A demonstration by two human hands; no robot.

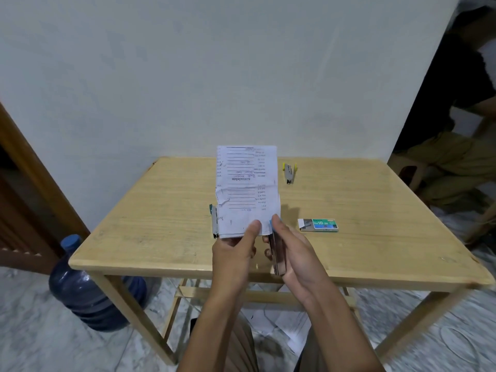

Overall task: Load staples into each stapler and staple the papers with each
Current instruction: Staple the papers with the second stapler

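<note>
The papers [247, 183], a thin printed sheaf with a crease and a torn patch on the left edge, stand upright over the near part of the counter [161, 210], pinched at the bottom by the left hand [234, 251]. The right hand [298, 251] is wrapped round a silver stapler [277, 253] whose blue nose meets their lower right corner. If that pinch is loose, the sheets could slip out of line or buckle as the stapler bites, and a staple set so near the edge might tear out or miss a sheet.
</note>
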